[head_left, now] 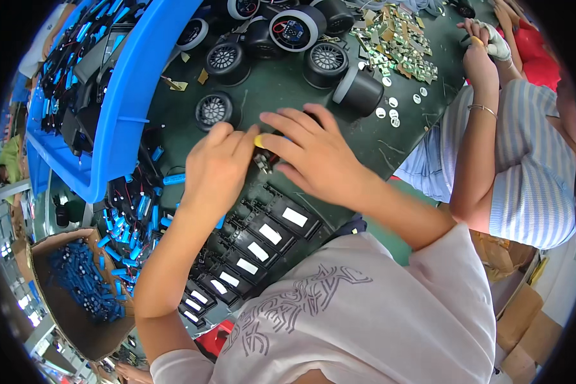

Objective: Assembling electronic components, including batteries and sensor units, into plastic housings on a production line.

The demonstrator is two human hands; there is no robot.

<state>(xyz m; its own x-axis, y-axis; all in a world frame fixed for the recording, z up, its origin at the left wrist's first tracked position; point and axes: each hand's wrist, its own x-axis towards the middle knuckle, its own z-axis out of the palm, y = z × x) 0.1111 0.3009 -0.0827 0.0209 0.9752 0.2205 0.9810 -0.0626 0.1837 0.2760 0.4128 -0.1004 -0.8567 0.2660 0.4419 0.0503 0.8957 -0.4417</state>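
Observation:
My left hand is closed, fingertips pressed together at the far end of a small dark part with silvery metal bits. From the other side, my right hand pinches this part between thumb and index finger, its other fingers raised and a little apart. A yellow fingertip cover shows where the hands meet. Most of the part is hidden, so I cannot tell its kind. Just below lies a row of black plastic housings with white labels. A black round unit with a spoked grille sits beyond my left hand.
A blue bin of black parts and blue cells stands at left. Loose blue cylindrical cells lie below it, beside a cardboard box of more cells. Several black round units and small circuit boards lie beyond. Another person's arm is at right.

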